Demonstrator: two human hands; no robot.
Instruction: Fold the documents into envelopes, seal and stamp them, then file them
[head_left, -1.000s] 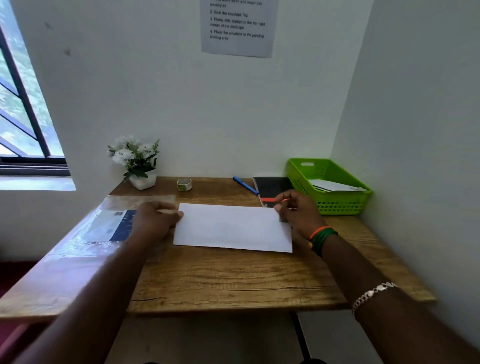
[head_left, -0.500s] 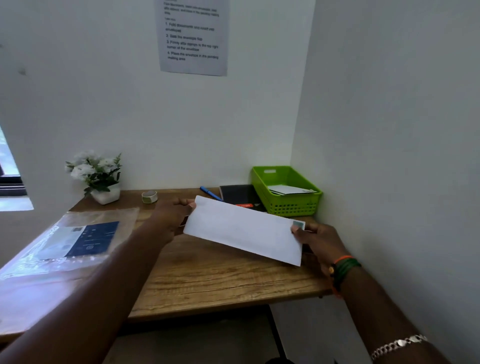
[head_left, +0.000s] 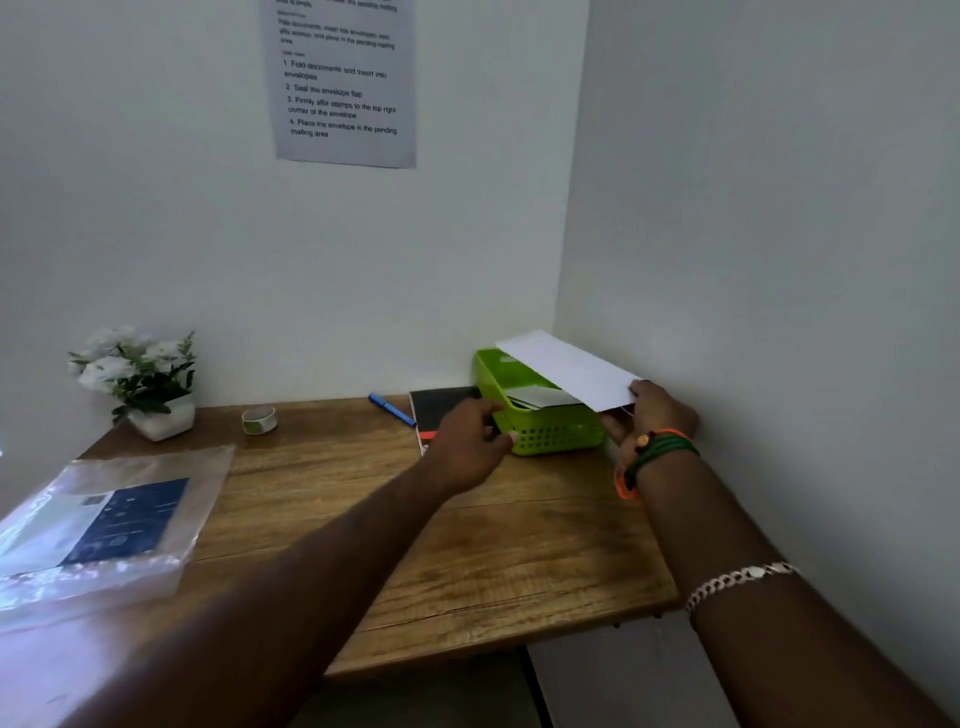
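A white envelope (head_left: 569, 369) hangs tilted over the green basket (head_left: 550, 434) at the desk's back right corner. My right hand (head_left: 652, 410) pinches the envelope's near right end, beside the basket's right side. Inside the basket lies another white envelope (head_left: 540, 397). My left hand (head_left: 470, 441) hovers just left of the basket's near left corner, fingers loosely curled and holding nothing; the thumb is close to the basket wall.
A black notebook (head_left: 441, 408) and a blue pen (head_left: 392, 409) lie left of the basket. A roll of stamps (head_left: 258, 420) and a potted white flower (head_left: 140, 382) stand at the back left. A clear plastic sleeve of papers (head_left: 104, 525) lies at the left. A wall runs close on the right.
The envelope was lifted off the desk and carried right and back over the green basket. My left hand let go of it; my right hand alone holds it now.
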